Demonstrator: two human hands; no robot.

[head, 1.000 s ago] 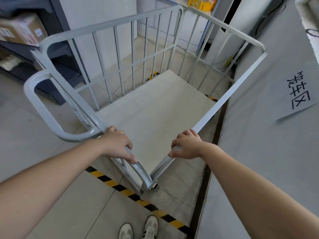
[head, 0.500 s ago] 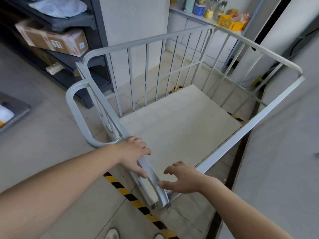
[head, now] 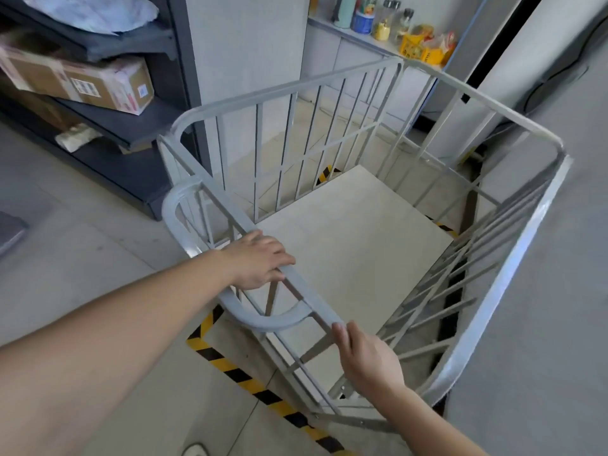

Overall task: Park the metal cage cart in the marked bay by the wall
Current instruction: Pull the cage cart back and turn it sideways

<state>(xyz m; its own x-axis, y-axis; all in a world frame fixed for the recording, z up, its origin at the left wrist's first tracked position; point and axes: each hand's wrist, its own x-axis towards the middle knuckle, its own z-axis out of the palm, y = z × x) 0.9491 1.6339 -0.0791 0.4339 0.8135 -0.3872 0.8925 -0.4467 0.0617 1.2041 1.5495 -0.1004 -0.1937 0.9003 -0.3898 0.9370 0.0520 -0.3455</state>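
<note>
The grey metal cage cart [head: 289, 85] stands beside the grey wall [head: 543, 291], its pale floor board empty. Yellow-and-black tape [head: 230, 366] marks the bay on the floor and runs under the cart's near corner; more tape shows beyond its far side. My left hand [head: 260, 260] lies over the near top rail beside the curved push handle, fingers curled around the bar. My right hand [head: 365, 357] is lower down, fingers loose, with only the fingertips touching the rail's end at the near corner.
Dark shelving with a cardboard box [head: 82, 80] stands on the left, close to the cart. A counter with bottles and packets [head: 378, 24] runs along the back. A white pillar [head: 493, 77] rises behind the cart. My shoe [head: 194, 450] is near the tape.
My right hand let go of the cart's right side rail and moved to the near corner. The view lifted and swung, and the cart now shows more to the right, close against the wall.
</note>
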